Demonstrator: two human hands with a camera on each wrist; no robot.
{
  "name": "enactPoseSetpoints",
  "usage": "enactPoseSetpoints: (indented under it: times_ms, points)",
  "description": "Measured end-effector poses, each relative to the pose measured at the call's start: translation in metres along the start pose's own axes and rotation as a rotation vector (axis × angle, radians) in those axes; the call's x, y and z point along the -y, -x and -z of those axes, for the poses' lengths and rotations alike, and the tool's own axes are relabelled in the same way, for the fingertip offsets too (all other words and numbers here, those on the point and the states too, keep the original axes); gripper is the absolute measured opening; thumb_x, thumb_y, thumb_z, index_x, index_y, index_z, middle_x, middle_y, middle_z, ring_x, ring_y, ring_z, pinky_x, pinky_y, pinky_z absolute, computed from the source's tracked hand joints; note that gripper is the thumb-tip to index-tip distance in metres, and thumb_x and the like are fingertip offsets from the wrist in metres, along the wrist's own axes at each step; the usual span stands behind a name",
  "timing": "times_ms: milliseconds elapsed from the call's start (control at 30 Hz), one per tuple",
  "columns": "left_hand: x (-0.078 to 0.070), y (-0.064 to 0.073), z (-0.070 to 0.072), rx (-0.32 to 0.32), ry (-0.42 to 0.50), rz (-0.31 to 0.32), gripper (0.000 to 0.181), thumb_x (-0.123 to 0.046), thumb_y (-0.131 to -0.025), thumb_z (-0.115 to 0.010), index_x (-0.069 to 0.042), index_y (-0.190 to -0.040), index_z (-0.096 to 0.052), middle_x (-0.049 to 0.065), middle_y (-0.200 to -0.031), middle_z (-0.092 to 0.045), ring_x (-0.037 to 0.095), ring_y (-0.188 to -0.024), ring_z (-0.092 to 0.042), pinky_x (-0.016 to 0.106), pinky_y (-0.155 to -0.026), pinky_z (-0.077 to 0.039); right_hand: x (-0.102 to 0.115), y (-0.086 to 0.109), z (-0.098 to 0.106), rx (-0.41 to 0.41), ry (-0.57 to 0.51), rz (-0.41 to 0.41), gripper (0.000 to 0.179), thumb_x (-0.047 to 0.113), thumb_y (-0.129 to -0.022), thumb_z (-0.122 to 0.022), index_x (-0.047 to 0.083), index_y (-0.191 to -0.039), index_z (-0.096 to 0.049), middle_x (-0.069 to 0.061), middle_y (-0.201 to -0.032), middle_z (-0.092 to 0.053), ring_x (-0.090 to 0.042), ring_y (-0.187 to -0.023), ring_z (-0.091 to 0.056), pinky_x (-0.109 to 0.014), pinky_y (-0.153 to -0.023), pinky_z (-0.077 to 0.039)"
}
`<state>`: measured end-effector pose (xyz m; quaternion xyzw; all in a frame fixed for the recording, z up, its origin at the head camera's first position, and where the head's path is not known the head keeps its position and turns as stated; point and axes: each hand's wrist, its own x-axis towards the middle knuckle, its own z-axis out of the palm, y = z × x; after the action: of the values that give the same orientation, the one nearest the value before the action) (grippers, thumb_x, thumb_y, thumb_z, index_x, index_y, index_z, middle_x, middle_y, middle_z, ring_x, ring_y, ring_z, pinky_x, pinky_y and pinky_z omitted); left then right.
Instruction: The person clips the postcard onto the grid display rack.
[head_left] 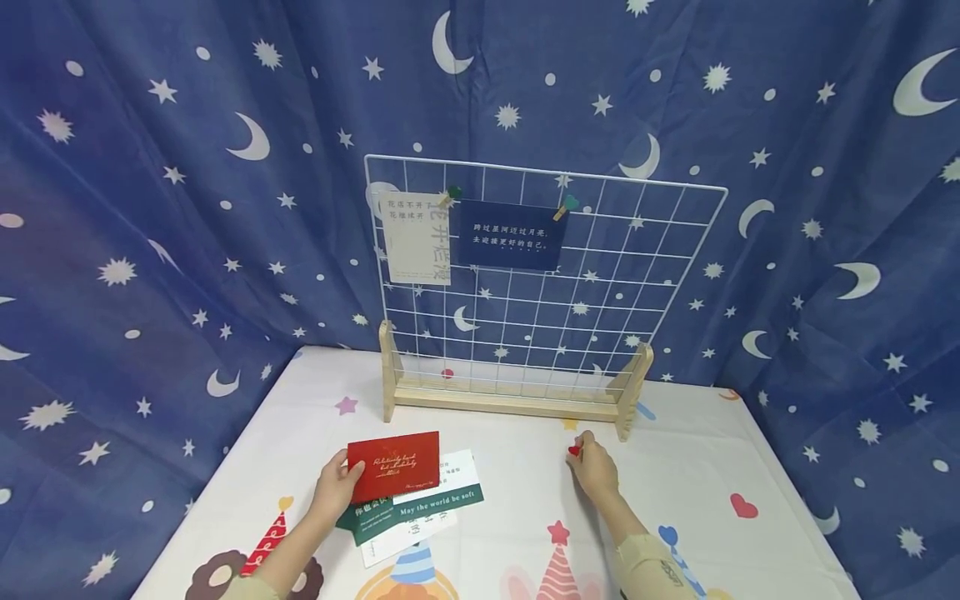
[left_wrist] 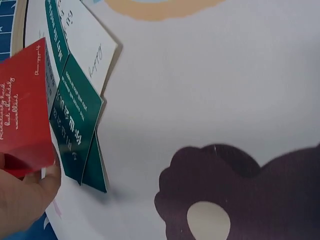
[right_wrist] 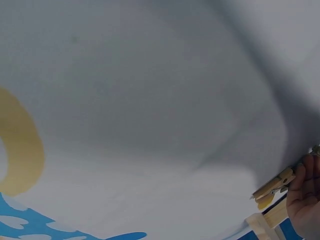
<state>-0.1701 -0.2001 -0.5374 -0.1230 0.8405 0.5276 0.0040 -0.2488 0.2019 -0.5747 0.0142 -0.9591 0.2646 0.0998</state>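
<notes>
My left hand [head_left: 332, 490] grips a red card [head_left: 405, 477] with gold writing by its left edge, thumb on its face. The card is over a loose pile of postcards: a green one [left_wrist: 77, 117], a white one with a green band [head_left: 442, 502] and another white one [head_left: 390, 546]. At the foot of the grid rack my right hand [head_left: 597, 472] pinches a small wooden clothespin [right_wrist: 276, 184], with a red heart [head_left: 574, 450] showing by the fingertips. Part of the clothespin is hidden behind the fingers in the right wrist view.
A white wire grid [head_left: 600, 292] stands in a wooden base [head_left: 510, 406] at the back. A white card [head_left: 412, 242] and a navy card [head_left: 510, 237] hang on it from heart-topped clothespins. A starry blue curtain [head_left: 187, 292] surrounds the patterned tablecloth [head_left: 525, 542].
</notes>
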Motion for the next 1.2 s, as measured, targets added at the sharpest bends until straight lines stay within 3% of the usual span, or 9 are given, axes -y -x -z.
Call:
enactPoseSetpoints:
  times_ms: [133, 267, 467, 767, 967, 1200]
  points:
    - [-0.002, -0.002, -0.002, -0.009, 0.000, -0.020, 0.038, -0.003, -0.095, -0.050, 0.007, -0.129, -0.038, 0.034, -0.121, -0.055, 0.043, -0.106, -0.058, 0.054, -0.094, -0.048, -0.001, 0.000, 0.001, -0.027, -0.011, 0.011, 0.023, 0.005, -0.079, -0.072, 0.000, -0.091, -0.052, -0.012, -0.069, -0.062, -0.021, -0.057, -0.055, -0.034, -0.050, -0.045]
    - [0.000, -0.003, -0.006, -0.011, -0.003, -0.025, 0.046, 0.003, -0.089, -0.057, 0.007, -0.130, -0.037, 0.034, -0.123, -0.053, 0.044, -0.107, -0.057, 0.052, -0.092, -0.049, -0.002, 0.001, 0.005, -0.040, -0.049, -0.016, 0.020, 0.006, -0.079, -0.073, 0.002, -0.082, -0.054, -0.009, -0.067, -0.060, -0.016, -0.056, -0.050, -0.029, -0.050, -0.041]
    - [0.002, -0.004, -0.010, -0.027, 0.018, -0.025, 0.045, 0.005, -0.084, -0.064, 0.007, -0.124, -0.043, 0.032, -0.107, -0.062, 0.033, -0.087, -0.066, 0.042, -0.080, -0.058, -0.002, 0.002, 0.008, -0.078, -0.113, -0.038, 0.014, 0.003, -0.081, -0.070, 0.002, -0.075, -0.058, -0.008, -0.068, -0.063, -0.015, -0.060, -0.052, -0.027, -0.055, -0.043]
    - [0.000, -0.007, -0.012, -0.042, 0.043, -0.025, 0.038, 0.002, -0.086, -0.062, 0.005, -0.120, -0.046, 0.029, -0.105, -0.066, 0.032, -0.086, -0.068, 0.042, -0.082, -0.057, -0.007, 0.003, 0.010, -0.063, -0.184, -0.059, 0.016, 0.001, -0.082, -0.068, -0.007, -0.095, -0.064, -0.010, -0.070, -0.065, -0.012, -0.059, -0.054, -0.022, -0.051, -0.044]
    - [-0.008, -0.010, -0.014, -0.057, 0.077, -0.030, 0.038, 0.003, -0.086, -0.062, 0.006, -0.120, -0.046, 0.031, -0.109, -0.063, 0.038, -0.093, -0.067, 0.045, -0.084, -0.055, -0.012, 0.004, 0.011, -0.041, -0.221, -0.033, 0.009, -0.001, -0.082, -0.067, -0.005, -0.090, -0.068, -0.014, -0.077, -0.070, -0.015, -0.066, -0.061, -0.022, -0.059, -0.051]
    - [-0.020, -0.013, -0.016, -0.065, 0.115, -0.049, 0.039, 0.002, -0.087, -0.061, 0.007, -0.122, -0.044, 0.033, -0.114, -0.060, 0.041, -0.096, -0.065, 0.049, -0.087, -0.052, -0.012, 0.006, 0.016, -0.031, -0.293, -0.055, 0.012, -0.002, -0.085, -0.064, -0.008, -0.095, -0.063, -0.021, -0.080, -0.069, -0.025, -0.067, -0.068, -0.026, -0.058, -0.055]
